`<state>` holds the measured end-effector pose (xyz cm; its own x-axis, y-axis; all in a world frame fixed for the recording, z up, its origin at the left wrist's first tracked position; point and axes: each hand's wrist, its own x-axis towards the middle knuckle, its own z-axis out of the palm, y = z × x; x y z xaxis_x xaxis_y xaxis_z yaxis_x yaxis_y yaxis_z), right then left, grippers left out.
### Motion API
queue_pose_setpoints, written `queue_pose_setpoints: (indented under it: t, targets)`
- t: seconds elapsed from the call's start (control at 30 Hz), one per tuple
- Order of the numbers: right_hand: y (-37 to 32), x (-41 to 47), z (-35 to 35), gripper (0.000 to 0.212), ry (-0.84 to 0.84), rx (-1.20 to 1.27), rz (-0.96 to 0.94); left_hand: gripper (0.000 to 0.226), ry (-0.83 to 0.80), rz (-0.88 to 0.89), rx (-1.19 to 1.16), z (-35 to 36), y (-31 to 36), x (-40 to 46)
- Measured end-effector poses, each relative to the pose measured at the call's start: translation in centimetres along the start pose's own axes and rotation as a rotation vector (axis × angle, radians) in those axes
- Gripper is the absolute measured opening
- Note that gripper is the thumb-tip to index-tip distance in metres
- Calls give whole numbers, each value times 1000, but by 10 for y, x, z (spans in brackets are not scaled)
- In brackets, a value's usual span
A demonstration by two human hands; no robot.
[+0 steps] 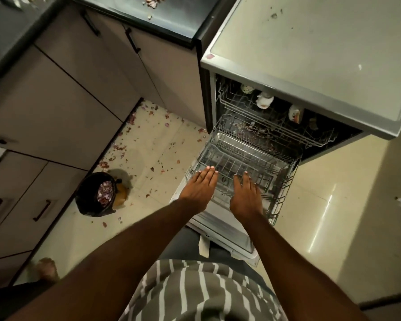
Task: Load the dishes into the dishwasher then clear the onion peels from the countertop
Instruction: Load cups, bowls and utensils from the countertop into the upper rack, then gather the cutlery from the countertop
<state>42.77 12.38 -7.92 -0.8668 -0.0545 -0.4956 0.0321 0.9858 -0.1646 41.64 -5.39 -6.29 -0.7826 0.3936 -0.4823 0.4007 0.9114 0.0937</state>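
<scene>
The dishwasher (310,66) stands open with its door down. Its lower wire rack (252,156) is pulled out over the door and looks bare. Behind it the upper rack (287,126) holds several white cups (264,100). My left hand (200,188) and my right hand (247,198) are both stretched flat, palms down, over the front edge of the lower rack, holding nothing. Onion peels (152,1) lie on the dark countertop (171,22) at the top.
Onion peels (148,144) are scattered over the tiled floor. A black bin (97,193) full of peels stands by the cabinets (56,100) on the left. My bare foot (45,269) shows at lower left.
</scene>
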Motion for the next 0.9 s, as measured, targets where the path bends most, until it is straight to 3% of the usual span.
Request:
queue_pose_setpoints:
  t: [0.37,0.53,0.73,0.9]
  targets:
    - [-66,-3,-11,90,-8,-88,-63,80,55,-34,-23,2,-40,-30]
    - [-135,3,-14,87,16,-76,-85,85,91,-59,-32,2,-100,-56]
    - [-243,13,-1,84,21,-99,-180,72,67,-119,-90,12,-198,-98]
    - [-323,25,7,87,6,-117,-253,85,95,-205,-129,13,-272,-133]
